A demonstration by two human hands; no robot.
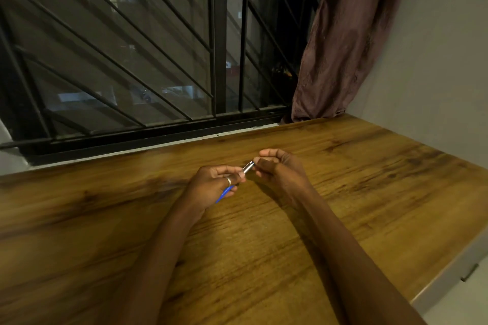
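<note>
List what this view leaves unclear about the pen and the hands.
1. Middle of the pen: head view, hidden inside the left hand; only a silver end and a blue stub show.
2. Tip of the silver end: head view, covered by the fingers of the right hand.
3. Anything else in the right hand: head view, hidden by its curled fingers.

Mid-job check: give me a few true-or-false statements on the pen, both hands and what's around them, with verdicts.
1. The left hand grips the pen. True.
2. The pen lies flat on the table. False: it is held between both hands.
3. The right hand pinches the pen's silver end. True.
4. The pen's barrel is red. False: it is blue.
5. A curtain hangs at the right of the barred window. True.
</note>
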